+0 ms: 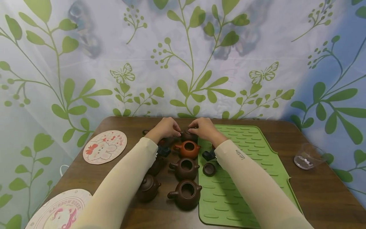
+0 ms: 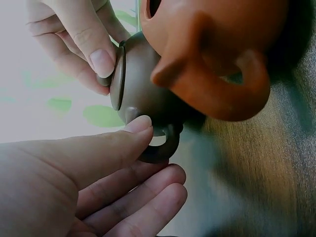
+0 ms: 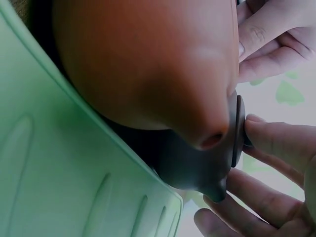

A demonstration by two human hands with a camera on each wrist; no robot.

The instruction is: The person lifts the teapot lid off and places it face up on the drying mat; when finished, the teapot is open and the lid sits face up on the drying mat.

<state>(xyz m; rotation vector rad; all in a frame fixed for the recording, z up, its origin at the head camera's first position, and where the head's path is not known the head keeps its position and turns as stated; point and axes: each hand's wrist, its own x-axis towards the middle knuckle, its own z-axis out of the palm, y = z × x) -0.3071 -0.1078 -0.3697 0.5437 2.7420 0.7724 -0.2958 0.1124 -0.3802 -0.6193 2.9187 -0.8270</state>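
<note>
At the table's back, a dark brown teapot (image 2: 143,69) stands behind an orange teapot (image 1: 183,155). My left hand (image 1: 166,128) pinches the dark teapot's handle (image 2: 168,148) between thumb and fingers. With thumb and fingertips, my right hand (image 1: 204,128) holds the knob of its lid (image 3: 238,131), which sits at the pot's mouth. The orange teapot is lidless in the head view. Two open brown teapots (image 1: 178,173) (image 1: 186,203) line up in front of it. One loose brown lid (image 1: 209,169) lies on the green mat (image 1: 223,197).
Left of the row stands a lidded brown teapot (image 1: 148,190); others are partly hidden by the left arm. Two round printed mats (image 1: 104,147) (image 1: 61,206) lie at the left. A clear plastic cup (image 1: 307,157) stands at the right. A patterned curtain (image 1: 160,79) hangs behind the table.
</note>
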